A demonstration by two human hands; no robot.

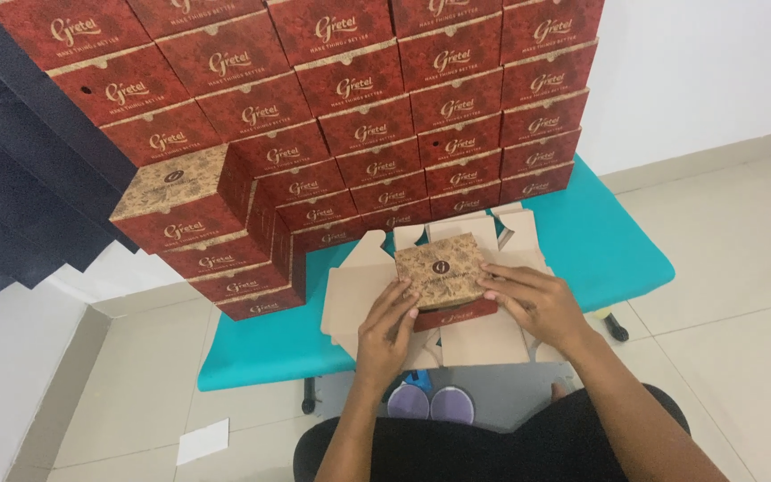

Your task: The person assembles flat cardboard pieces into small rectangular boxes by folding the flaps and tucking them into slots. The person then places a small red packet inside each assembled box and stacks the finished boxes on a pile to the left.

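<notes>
A small cardboard box (439, 268) with a brown patterned lid and dark red sides sits on flat unfolded cardboard blanks (363, 277) on a teal padded bench (600, 241). My left hand (387, 328) presses its fingers against the box's left front edge. My right hand (533, 299) lies flat along the box's right side, its fingers on the lid edge. Both hands hold the box between them.
A tall wall of stacked dark red boxes (385, 116) fills the bench's far side, with a shorter stack (198, 232) at the left. A white paper scrap (202, 441) lies on the tiled floor. Dark curtain (11, 178) hangs at the left.
</notes>
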